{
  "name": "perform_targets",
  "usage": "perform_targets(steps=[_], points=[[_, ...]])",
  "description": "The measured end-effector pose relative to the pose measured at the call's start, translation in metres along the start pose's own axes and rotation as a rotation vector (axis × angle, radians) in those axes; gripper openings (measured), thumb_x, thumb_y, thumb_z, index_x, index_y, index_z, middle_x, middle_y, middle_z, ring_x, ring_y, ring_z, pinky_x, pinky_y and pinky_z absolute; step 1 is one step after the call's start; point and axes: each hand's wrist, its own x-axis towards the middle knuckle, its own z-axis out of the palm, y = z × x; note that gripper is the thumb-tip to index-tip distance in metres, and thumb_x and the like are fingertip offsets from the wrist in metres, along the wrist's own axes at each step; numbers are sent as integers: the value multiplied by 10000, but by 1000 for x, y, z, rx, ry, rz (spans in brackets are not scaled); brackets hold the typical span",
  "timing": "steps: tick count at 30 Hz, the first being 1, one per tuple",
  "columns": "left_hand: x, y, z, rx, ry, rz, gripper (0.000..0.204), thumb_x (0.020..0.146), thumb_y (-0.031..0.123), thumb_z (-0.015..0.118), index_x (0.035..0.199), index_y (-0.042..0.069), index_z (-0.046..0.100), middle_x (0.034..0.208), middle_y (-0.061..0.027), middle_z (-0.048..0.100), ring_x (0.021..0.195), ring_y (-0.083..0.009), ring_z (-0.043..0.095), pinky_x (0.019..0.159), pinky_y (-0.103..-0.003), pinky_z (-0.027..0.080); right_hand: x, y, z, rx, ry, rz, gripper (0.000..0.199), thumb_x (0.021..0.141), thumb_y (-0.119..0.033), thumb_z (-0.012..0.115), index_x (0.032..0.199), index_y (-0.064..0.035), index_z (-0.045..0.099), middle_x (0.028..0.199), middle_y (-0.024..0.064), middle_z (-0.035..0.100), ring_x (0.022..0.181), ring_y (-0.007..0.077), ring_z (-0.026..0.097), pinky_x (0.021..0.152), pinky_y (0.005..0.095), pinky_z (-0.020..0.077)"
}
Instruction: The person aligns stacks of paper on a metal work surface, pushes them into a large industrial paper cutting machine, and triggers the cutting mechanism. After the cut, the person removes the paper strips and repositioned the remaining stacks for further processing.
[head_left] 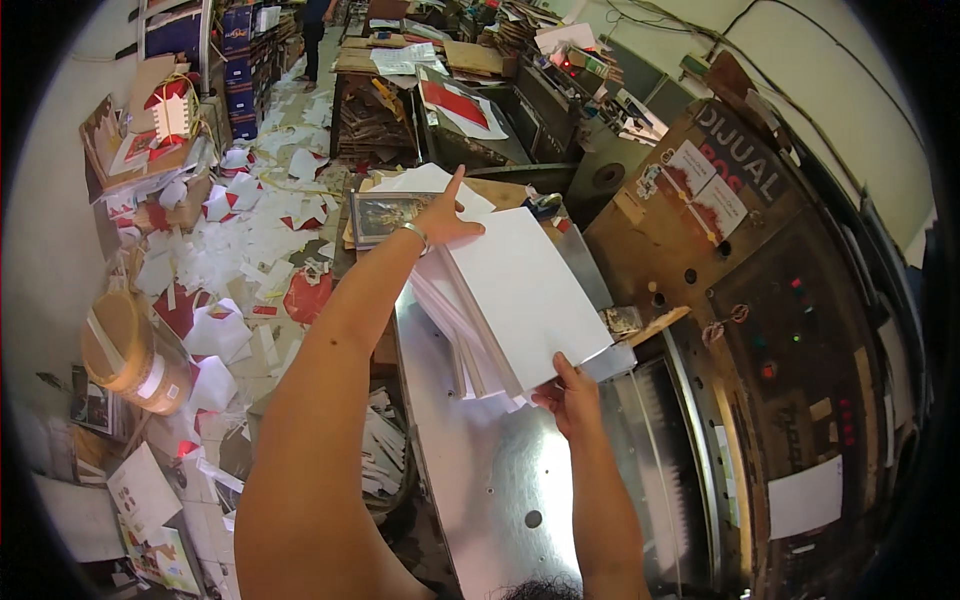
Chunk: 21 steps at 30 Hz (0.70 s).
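A thick stack of white paper (535, 290) lies at a slant over a shiny metal machine table (490, 480). More white stacks (455, 325) are fanned out beneath its left side. My left hand (445, 220), with a metal bracelet at the wrist, is at the far left corner of the top stack. Its index finger points away and its thumb stretches onto the paper's edge; the other fingers are mostly hidden. My right hand (572, 398) grips the near corner of the stack, thumb on top and fingers curled below.
A framed picture (385, 218) and loose white sheets lie beyond the stack. To the right stands a brown machine panel (790, 330) with small lights. White and red paper scraps cover the floor at left, near an orange-brown tub (135, 350). A person (315, 40) stands far back.
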Motion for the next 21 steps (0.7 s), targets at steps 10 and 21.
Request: perform_targets(steps=[10, 21], points=[[-9, 25, 1, 295, 167, 234, 1193, 705, 282, 860, 1616, 248, 90, 1490, -243, 432, 1358, -389, 461, 1134, -417, 377, -5, -2, 3, -31, 58, -7, 471, 909, -417, 721, 1119, -18, 584, 873, 72, 634, 697, 177, 662, 570, 321, 595], [-4, 47, -1, 753, -122, 118, 1000, 855, 406, 723, 1599, 381, 56, 1613, -151, 285, 1473, -343, 315, 1151, -673, 225, -53, 19, -17, 394, -163, -141, 746, 942, -472, 635, 1459, -4, 371, 1332, 215, 562, 1124, 330, 639, 937, 470, 534]])
